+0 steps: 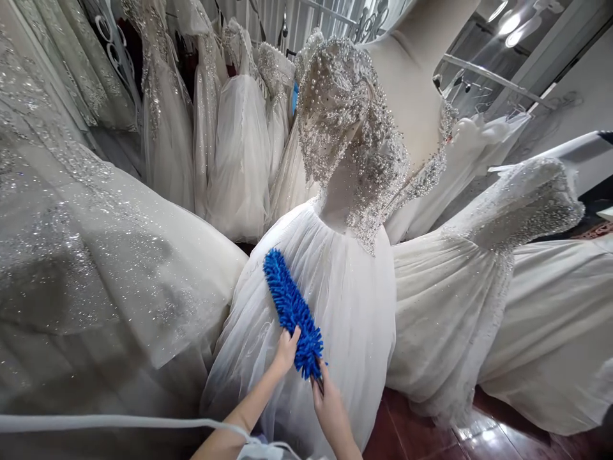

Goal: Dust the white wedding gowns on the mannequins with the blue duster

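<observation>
A blue duster (pixel 292 306) with shaggy fibres slants across the white skirt of a wedding dress (pixel 354 300), its tip toward the upper left. My right hand (pixel 327 396) is closed around the handle at the lower end. My left hand (pixel 288 348) grips the fluffy part partway up, thumb on top, with some fingers hidden. The dress stands on a mannequin (pixel 407 70), and its bodice is covered with silvery beads. Whether the duster's tip touches the skirt, I cannot tell.
A wide glittering gown (pixel 119 255) fills the left side. More gowns hang on a rack (pixel 244 153) behind. To the right stands another beaded gown (pixel 483 255). Dark red tiles (pixel 407 428) show on the floor. A white cord (pixel 119 421) crosses the lower left.
</observation>
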`<action>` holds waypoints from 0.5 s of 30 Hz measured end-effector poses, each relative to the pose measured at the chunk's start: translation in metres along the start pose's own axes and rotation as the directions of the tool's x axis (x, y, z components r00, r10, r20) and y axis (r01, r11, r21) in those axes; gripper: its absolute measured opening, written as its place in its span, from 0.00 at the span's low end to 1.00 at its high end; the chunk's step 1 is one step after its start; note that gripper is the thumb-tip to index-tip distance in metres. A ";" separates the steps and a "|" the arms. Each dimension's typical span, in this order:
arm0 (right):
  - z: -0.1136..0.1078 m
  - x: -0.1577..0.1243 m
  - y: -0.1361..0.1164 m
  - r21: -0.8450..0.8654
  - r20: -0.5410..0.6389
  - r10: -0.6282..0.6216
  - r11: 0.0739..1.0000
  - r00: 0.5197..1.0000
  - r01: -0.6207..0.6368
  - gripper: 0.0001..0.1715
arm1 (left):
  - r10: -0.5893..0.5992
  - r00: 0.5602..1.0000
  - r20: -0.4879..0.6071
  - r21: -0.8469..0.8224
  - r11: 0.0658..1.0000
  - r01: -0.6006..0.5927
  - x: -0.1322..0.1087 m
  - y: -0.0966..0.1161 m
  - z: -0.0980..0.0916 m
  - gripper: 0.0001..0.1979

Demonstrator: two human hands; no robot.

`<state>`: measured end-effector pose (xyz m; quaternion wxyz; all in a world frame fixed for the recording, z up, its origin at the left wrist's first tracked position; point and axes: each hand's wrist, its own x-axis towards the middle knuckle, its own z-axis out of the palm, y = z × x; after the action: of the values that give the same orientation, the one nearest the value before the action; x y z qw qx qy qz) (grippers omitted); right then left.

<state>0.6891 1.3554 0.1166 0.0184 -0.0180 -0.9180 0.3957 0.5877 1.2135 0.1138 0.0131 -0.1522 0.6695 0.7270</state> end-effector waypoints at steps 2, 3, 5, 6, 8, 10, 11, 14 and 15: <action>0.008 -0.010 0.015 0.032 0.116 0.024 0.999 0.993 -0.028 0.31 | -0.091 0.994 -0.052 0.023 0.995 0.092 -0.015 -0.034 -0.011 0.29; 0.012 -0.014 0.020 0.031 0.182 0.047 0.998 0.982 -0.053 0.31 | -0.135 0.988 -0.081 0.036 0.990 0.138 -0.023 -0.048 -0.018 0.28; 0.015 -0.020 0.022 -0.017 0.290 0.085 0.996 0.953 -0.083 0.30 | -0.211 0.967 -0.145 0.057 0.974 0.221 -0.040 -0.071 -0.030 0.25; 0.015 -0.021 0.020 -0.040 0.335 0.094 0.996 0.937 -0.086 0.29 | -0.246 0.953 -0.179 0.066 0.963 0.261 -0.048 -0.079 -0.035 0.24; 0.010 -0.022 0.012 -0.044 0.399 0.080 0.997 0.913 -0.068 0.28 | -0.305 0.918 -0.253 0.079 0.939 0.333 -0.059 -0.086 -0.041 0.24; 0.001 -0.019 -0.002 0.022 0.429 0.004 1.000 0.903 -0.014 0.27 | -0.298 0.892 -0.340 0.046 0.942 0.332 -0.066 -0.076 -0.044 0.27; -0.004 -0.015 -0.011 0.077 0.431 -0.058 0.997 0.901 0.027 0.27 | -0.261 0.889 -0.377 0.013 0.958 0.287 -0.066 -0.065 -0.044 0.30; -0.024 0.004 -0.040 0.231 0.366 -0.246 0.958 0.898 0.169 0.26 | -0.092 0.884 -0.458 -0.091 0.994 0.057 -0.057 -0.011 -0.038 0.35; -0.031 0.013 -0.049 0.255 0.327 -0.280 0.946 0.903 0.201 0.26 | -0.044 0.881 -0.472 -0.112 0.994 -0.011 -0.051 0.011 -0.034 0.35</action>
<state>0.6771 1.3449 0.1736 -0.0989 0.1705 -0.8526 0.4839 0.6406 1.1888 0.1347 -0.1533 -0.3313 0.6094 0.7039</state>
